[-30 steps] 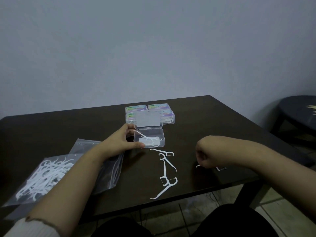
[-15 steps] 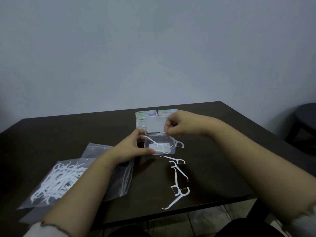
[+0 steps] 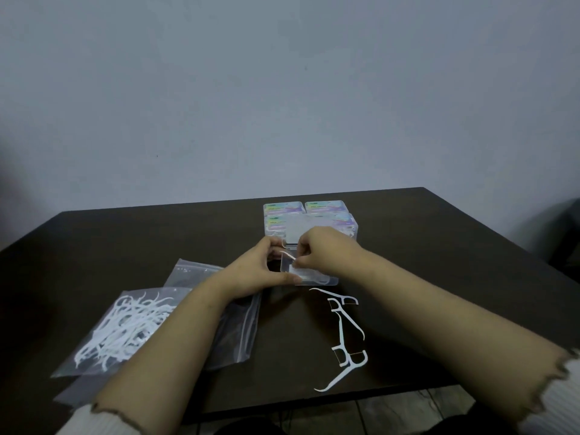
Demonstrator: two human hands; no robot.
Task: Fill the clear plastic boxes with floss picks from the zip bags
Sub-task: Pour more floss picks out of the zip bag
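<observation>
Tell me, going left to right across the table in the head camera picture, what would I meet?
Zip bag of floss picks → emptier zip bag → left hand → right hand at the open clear box → loose floss picks.

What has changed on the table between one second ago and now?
The right hand moved from the table's near edge to the open clear box and now pinches a floss pick over it. The left hand holds the box as before. The loose picks and zip bags stayed put.
</observation>
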